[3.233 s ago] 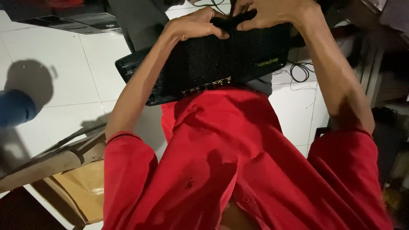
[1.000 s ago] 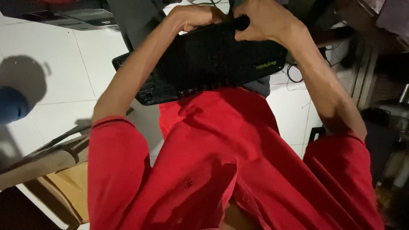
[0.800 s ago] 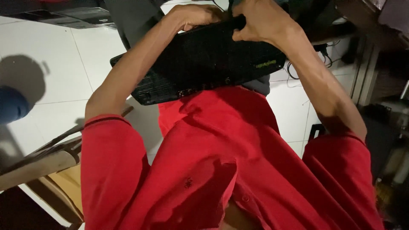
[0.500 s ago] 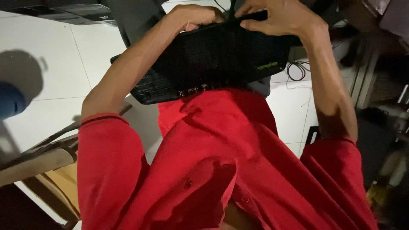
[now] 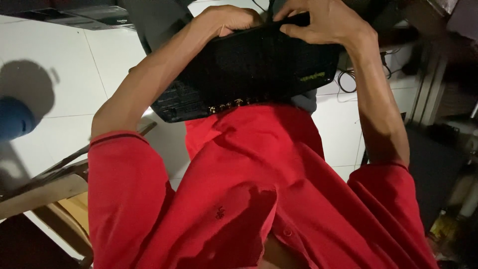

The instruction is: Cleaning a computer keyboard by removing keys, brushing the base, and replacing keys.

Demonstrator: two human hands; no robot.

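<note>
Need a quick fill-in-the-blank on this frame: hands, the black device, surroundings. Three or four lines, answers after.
1. Both hands grip the far edge of a flat ____ device.
2. The left hand and right hand belong to a person wearing a ____ shirt.
3. The floor is laid with ____ tiles.
4. The row of small connectors runs along the device's ____ edge.

Missing words: black; red; white; near
</note>
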